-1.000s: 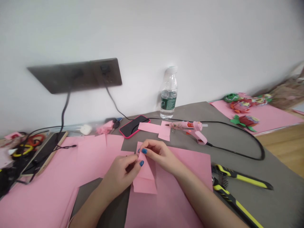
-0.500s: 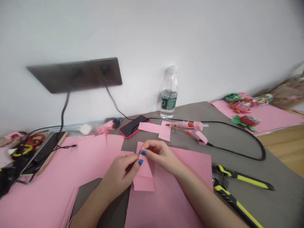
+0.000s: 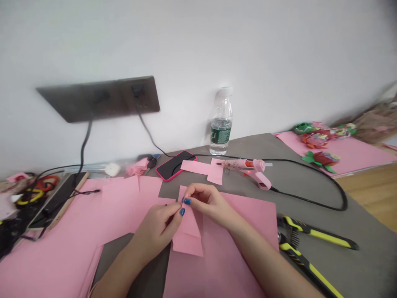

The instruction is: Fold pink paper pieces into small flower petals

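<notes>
A small folded piece of pink paper [image 3: 187, 238] hangs above a large pink sheet [image 3: 235, 248] in the middle of the table. My left hand [image 3: 156, 229] pinches its upper left edge between thumb and fingers. My right hand [image 3: 206, 203] pinches the top of the same piece just beside it, fingers curled. The blue-painted thumbnails almost touch. The paper's lower part shows a horizontal fold line and hangs free.
A pink glue gun [image 3: 251, 169] with a black cord lies behind the hands, beside pink paper strips [image 3: 203, 169], a phone [image 3: 175, 164] and a water bottle [image 3: 221, 122]. Yellow-black shears [image 3: 310, 244] lie at right. Paper flowers [image 3: 319, 140] sit far right. Cables and clutter [image 3: 34, 198] fill the left.
The hands have barely shifted; the thumbs have drawn slightly closer together on the paper's top edge, and the folded piece has tilted a little.
</notes>
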Available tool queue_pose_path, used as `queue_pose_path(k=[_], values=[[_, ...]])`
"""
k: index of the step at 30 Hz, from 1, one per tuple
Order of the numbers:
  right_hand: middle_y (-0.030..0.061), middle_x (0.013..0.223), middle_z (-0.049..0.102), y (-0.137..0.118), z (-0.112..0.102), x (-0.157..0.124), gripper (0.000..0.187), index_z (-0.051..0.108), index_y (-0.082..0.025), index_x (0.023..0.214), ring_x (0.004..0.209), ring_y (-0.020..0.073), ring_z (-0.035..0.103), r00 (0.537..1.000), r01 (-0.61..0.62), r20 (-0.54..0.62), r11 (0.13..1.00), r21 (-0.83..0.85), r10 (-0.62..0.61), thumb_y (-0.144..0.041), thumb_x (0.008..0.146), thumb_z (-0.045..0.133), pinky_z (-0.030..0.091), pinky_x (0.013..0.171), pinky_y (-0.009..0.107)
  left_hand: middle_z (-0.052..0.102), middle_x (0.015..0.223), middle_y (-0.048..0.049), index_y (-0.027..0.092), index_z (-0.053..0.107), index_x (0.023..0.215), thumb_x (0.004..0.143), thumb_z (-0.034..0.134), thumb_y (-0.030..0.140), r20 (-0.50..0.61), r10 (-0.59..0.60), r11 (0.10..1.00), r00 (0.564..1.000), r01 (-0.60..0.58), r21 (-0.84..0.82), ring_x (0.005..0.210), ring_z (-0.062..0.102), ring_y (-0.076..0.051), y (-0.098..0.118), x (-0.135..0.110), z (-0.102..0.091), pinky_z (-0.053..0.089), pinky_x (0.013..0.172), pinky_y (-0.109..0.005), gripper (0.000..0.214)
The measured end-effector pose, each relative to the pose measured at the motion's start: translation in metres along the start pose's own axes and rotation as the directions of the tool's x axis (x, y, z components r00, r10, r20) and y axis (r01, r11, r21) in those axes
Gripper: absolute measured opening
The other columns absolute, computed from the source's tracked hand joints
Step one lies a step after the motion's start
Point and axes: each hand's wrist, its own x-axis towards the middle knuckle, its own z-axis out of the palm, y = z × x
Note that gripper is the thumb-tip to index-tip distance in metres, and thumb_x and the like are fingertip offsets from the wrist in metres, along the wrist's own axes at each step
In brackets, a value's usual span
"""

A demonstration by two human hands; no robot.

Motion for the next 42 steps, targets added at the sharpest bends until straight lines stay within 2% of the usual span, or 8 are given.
queue_pose_path(k=[4, 13, 20, 25, 30, 36, 39, 42], values=[[0.0003, 0.076, 0.058, -0.001, -0.001, 0.0003, 0.016, 0.063, -0.018, 0.079, 0.071, 0.0139, 0.051, 1.0, 0.023, 0.004, 1.0, 0.014, -0.023, -0.031, 0.087, 0.068, 0.041, 0.067, 0.026, 0.026, 0.056, 0.0073, 0.022, 0.025, 0.064, 0.095, 0.036, 0.025, -0.004, 0.005, 1.0, 1.0, -0.005, 0.005, 0.049, 0.03, -0.01, 0.0002, 0.0015, 0.0004, 0.021, 0.049, -0.026, 0.033], [0.001, 0.076, 0.058, -0.0047, 0.0007, 0.0005, 0.021, 0.064, -0.019, 0.08, 0.072, 0.0147, 0.053, 0.999, 0.052, 0.0, 0.999, -0.013, -0.052, -0.037, 0.091, 0.063, 0.044, 0.069, 0.028, 0.024, 0.055, 0.0072, 0.022, 0.023, 0.063, 0.093, 0.038, 0.022, -0.038, 0.02, 0.999, 0.999, -0.018, 0.045, 0.049, 0.029, -0.01, 0.0002, 0.0002, 0.0015, 0.02, 0.048, -0.025, 0.033], [0.0021, 0.076, 0.061, -0.0054, -0.0027, 0.0037, 0.029, 0.061, -0.018, 0.08, 0.064, 0.0134, 0.052, 0.996, 0.027, -0.082, 0.999, 0.044, -0.023, -0.044, 0.093, 0.057, 0.044, 0.065, 0.028, 0.025, 0.054, 0.007, 0.022, 0.023, 0.062, 0.089, 0.04, 0.018, -0.032, 0.029, 0.996, 0.999, -0.026, 0.08, 0.049, 0.03, -0.009, 0.0044, 0.0008, 0.0023, 0.021, 0.048, -0.024, 0.032], [0.0008, 0.076, 0.058, -0.0052, -0.0013, 0.0024, 0.024, 0.061, -0.018, 0.077, 0.071, 0.0141, 0.052, 1.0, 0.005, -0.015, 1.0, 0.026, -0.004, -0.039, 0.086, 0.068, 0.042, 0.068, 0.027, 0.024, 0.054, 0.0069, 0.022, 0.023, 0.061, 0.087, 0.04, 0.018, -0.057, 0.024, 0.997, 0.998, -0.019, 0.078, 0.048, 0.028, -0.009, 0.0041, 0.0016, 0.0028, 0.021, 0.047, -0.024, 0.031], [0.0027, 0.081, 0.061, -0.0049, -0.0016, 0.0014, 0.022, 0.064, -0.018, 0.082, 0.075, 0.0152, 0.054, 1.0, 0.001, 0.023, 0.998, 0.067, -0.003, -0.038, 0.09, 0.064, 0.044, 0.07, 0.028, 0.023, 0.055, 0.0068, 0.021, 0.022, 0.061, 0.088, 0.041, 0.019, -0.048, 0.0, 0.999, 0.999, 0.002, 0.038, 0.05, 0.027, -0.009, 0.0031, 0.0015, 0.0025, 0.02, 0.047, -0.024, 0.033], [0.0017, 0.08, 0.059, -0.005, -0.0019, 0.0011, 0.022, 0.064, -0.017, 0.084, 0.073, 0.014, 0.053, 1.0, -0.014, 0.012, 0.998, 0.058, 0.013, -0.038, 0.089, 0.065, 0.044, 0.071, 0.028, 0.023, 0.056, 0.0068, 0.022, 0.024, 0.062, 0.091, 0.042, 0.021, -0.063, 0.005, 1.0, 0.998, -0.004, 0.016, 0.05, 0.026, -0.009, 0.0016, -0.0004, 0.0012, 0.019, 0.048, -0.025, 0.034], [0.0012, 0.08, 0.058, -0.0053, -0.0008, 0.0002, 0.022, 0.062, -0.017, 0.081, 0.075, 0.0144, 0.052, 0.997, -0.029, 0.075, 0.999, 0.045, 0.026, -0.037, 0.088, 0.068, 0.042, 0.072, 0.028, 0.025, 0.058, 0.0067, 0.022, 0.026, 0.065, 0.095, 0.039, 0.025, -0.069, -0.002, 0.999, 0.998, 0.0, -0.034, 0.051, 0.026, -0.01, -0.0002, 0.0, 0.0015, 0.019, 0.048, -0.026, 0.033], [-0.0005, 0.076, 0.054, -0.0064, 0.0003, -0.0005, 0.024, 0.059, -0.018, 0.076, 0.071, 0.0131, 0.048, 0.997, 0.005, 0.074, 1.0, -0.014, -0.004, -0.036, 0.091, 0.062, 0.039, 0.068, 0.026, 0.025, 0.059, 0.0066, 0.022, 0.025, 0.066, 0.097, 0.038, 0.027, -0.07, -0.01, 0.999, 0.998, 0.007, -0.044, 0.052, 0.026, -0.01, -0.0024, 0.0003, 0.0017, 0.019, 0.049, -0.026, 0.034]])
